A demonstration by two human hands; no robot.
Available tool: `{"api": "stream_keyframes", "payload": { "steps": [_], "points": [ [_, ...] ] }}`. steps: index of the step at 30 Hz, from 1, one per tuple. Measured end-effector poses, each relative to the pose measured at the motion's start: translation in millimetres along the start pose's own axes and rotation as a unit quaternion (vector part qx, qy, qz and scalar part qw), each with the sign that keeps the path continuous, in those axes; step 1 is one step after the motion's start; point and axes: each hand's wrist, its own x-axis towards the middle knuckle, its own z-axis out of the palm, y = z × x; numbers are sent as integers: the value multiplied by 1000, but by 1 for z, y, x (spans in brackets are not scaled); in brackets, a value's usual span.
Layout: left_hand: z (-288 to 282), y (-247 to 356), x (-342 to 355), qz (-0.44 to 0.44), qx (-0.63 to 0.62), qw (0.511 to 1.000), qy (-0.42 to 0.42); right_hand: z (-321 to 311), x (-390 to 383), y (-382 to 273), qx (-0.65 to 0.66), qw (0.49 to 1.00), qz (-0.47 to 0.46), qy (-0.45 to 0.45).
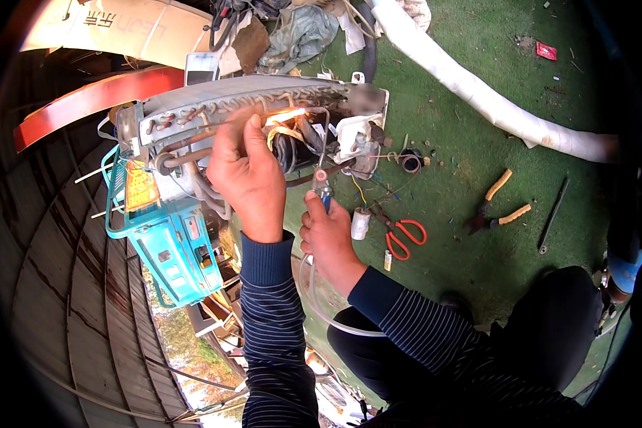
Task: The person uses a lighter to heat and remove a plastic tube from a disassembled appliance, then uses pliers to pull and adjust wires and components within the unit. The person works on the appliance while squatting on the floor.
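Note:
My right hand (329, 237) is wrapped round the handle of a gas torch (322, 182), whose bent metal neck rises and turns left at the top. A bright orange flame (289, 115) burns beside the torch tip, against the copper pipes of a heat-exchanger coil (225, 107). My left hand (248, 175) is closed close to the flame, thumb up and fingers curled; what they hold is hidden. A clear hose (328, 317) loops below the torch toward my right forearm. Under the flame, dark cables (285, 153) lie in the unit beside a white plastic part (351, 137).
At left stand a turquoise basket (175, 250) and a red curved panel (93, 103). Red-handled scissors (404, 239), a white cylinder (360, 223), a lighter (387, 260), pliers (496, 203) and a dark rod (553, 216) lie on the green floor. A white wrapped pipe (478, 93) crosses the upper right.

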Motion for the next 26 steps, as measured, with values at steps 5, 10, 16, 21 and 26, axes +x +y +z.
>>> {"api": "stream_keyframes", "payload": {
  "steps": [5,10,16,21,26],
  "points": [
    [-3,5,0,8,19,1000,16,0,0,1,-15,1000,-6,7],
    [-5,8,-1,3,23,1000,18,0,-1,4,-24,1000,-12,10],
    [-6,6,-2,9,17,999,26,3,0,3,-14,1000,-10,14],
    [-6,3,-4,3,11,1000,26,6,0,5,-3,1000,-17,14],
    [-6,4,-5,0,13,1000,23,5,4,9,0,999,-29,22]
  ]
}}
